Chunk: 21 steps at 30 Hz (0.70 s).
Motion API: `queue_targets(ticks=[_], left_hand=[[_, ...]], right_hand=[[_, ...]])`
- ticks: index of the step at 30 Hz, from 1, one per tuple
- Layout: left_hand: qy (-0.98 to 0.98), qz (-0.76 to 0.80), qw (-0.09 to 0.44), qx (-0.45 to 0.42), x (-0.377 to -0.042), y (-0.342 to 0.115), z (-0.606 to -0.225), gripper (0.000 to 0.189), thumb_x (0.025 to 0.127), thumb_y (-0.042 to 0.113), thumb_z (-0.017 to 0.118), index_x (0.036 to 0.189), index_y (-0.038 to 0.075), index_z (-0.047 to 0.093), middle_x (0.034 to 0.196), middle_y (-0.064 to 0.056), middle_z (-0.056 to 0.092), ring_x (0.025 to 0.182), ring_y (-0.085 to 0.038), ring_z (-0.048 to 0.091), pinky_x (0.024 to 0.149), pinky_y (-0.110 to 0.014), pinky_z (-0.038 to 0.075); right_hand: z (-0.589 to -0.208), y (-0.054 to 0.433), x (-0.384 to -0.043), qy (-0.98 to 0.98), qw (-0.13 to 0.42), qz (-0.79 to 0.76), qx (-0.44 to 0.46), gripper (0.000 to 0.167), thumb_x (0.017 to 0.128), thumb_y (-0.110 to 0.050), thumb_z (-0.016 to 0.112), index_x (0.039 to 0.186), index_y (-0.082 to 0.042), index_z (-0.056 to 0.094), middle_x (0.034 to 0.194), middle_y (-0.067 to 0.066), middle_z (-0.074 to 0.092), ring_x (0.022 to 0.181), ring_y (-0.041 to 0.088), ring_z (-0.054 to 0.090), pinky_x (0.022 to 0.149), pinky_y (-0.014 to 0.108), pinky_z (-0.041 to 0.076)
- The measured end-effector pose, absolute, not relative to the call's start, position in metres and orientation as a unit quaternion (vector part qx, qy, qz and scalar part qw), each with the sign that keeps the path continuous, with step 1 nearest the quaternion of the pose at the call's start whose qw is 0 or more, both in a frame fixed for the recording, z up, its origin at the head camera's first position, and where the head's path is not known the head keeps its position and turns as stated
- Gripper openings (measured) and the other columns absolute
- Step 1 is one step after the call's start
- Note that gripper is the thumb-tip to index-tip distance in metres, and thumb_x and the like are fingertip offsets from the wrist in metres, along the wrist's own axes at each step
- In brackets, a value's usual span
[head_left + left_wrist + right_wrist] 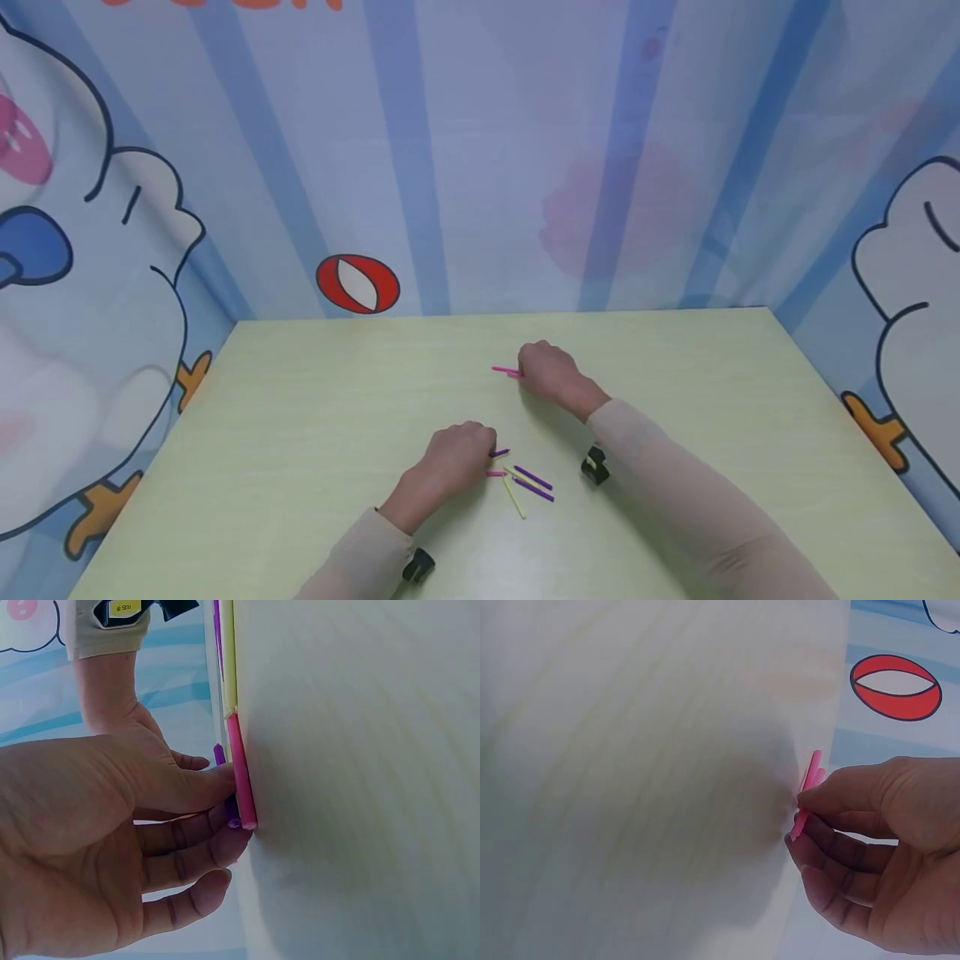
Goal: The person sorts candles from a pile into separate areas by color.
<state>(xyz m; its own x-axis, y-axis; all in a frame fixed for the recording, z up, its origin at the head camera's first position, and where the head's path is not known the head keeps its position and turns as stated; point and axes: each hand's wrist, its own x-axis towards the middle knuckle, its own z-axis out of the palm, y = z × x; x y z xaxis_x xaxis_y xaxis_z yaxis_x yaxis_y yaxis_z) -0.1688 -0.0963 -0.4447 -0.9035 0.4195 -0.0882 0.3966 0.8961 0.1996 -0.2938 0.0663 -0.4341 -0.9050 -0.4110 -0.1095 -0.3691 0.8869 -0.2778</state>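
My right hand (551, 372) is over the table's far half, pinching thin pink sticks (815, 769) between thumb and fingertips. Their ends (504, 369) stick out to its left. Nearer to me, my left hand (455, 457) holds a short purple stick (233, 812) between thumb and fingers, low at the tabletop. A pink stick (241, 772) lies right against those fingertips; whether it is gripped too I cannot tell. Just right of the left hand lies a loose group: purple sticks (534, 490) and yellow sticks (513, 498), some crossing or touching.
The pale yellow-green table (337, 383) ends at a blue striped backdrop (495, 167) with cartoon figures and a printed red-and-white ball (357, 284). A small black device (418, 567) sits at the left wrist, another black device (596, 466) at the right.
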Motion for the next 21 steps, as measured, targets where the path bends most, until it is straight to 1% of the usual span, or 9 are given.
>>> queue_targets(ticks=[7,16,21], left_hand=[[0.972,0.088,0.059,0.212,-0.1687,-0.0976,-0.4428,0.010,0.089,0.002,0.068,0.082,0.009,0.066,0.073,-0.001,0.057,0.064,-0.014,0.048,0.056,-0.030,0.045],[0.970,0.099,0.069,0.209,-0.1671,-0.0968,-0.4435,0.009,0.090,0.002,0.066,0.084,0.009,0.067,0.073,0.001,0.056,0.064,-0.014,0.047,0.056,-0.029,0.043],[0.971,0.099,0.068,0.209,-0.1676,-0.0965,-0.4433,0.010,0.090,0.002,0.066,0.084,0.009,0.067,0.073,0.000,0.056,0.063,-0.014,0.047,0.056,-0.029,0.043]], right_hand=[[-0.4351,0.0654,-0.2963,0.969,0.074,-0.127,-0.197,0.014,0.092,-0.005,0.064,0.080,-0.005,0.071,0.068,0.004,0.060,0.058,0.017,0.049,0.052,0.030,0.040],[-0.4366,0.0644,-0.2968,0.970,0.084,-0.119,-0.193,0.013,0.093,-0.006,0.064,0.082,-0.005,0.072,0.069,0.004,0.061,0.059,0.017,0.051,0.053,0.030,0.042],[-0.4362,0.0640,-0.2978,0.971,0.084,-0.119,-0.191,0.014,0.093,-0.005,0.063,0.081,-0.005,0.071,0.069,0.004,0.060,0.059,0.017,0.050,0.053,0.030,0.041]])
